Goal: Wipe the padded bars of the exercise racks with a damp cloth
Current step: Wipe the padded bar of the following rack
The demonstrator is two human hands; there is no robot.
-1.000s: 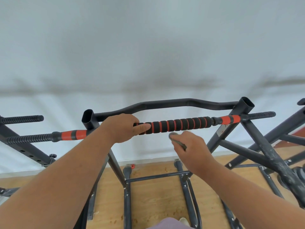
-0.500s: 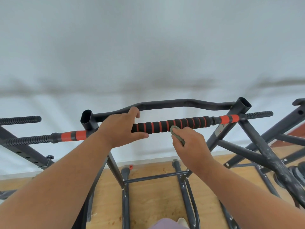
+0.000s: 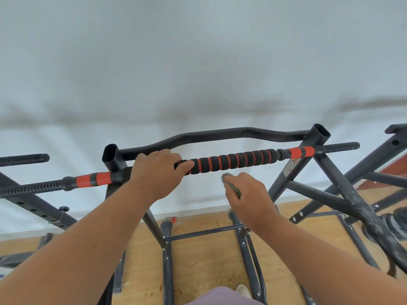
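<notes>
Centre frame: our left hand [image 3: 157, 172] grips the black-and-orange ribbed foam bar [image 3: 229, 161]. Just below, our right hand [image 3: 246, 194] pinches a small grey-green damp cloth [image 3: 231, 183]. We judge the padding soft, grippy, rigidly mounted; the cloth limp.

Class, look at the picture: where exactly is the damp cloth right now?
In the head view the cloth sits right of centre, gripped in the right hand, just below the black-and-orange padded bar and apparently not touching it.

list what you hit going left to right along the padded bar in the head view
ribbed end grip → orange collar → left hand gripping the bar → black and orange foam padding → orange collar → ribbed end grip
</notes>
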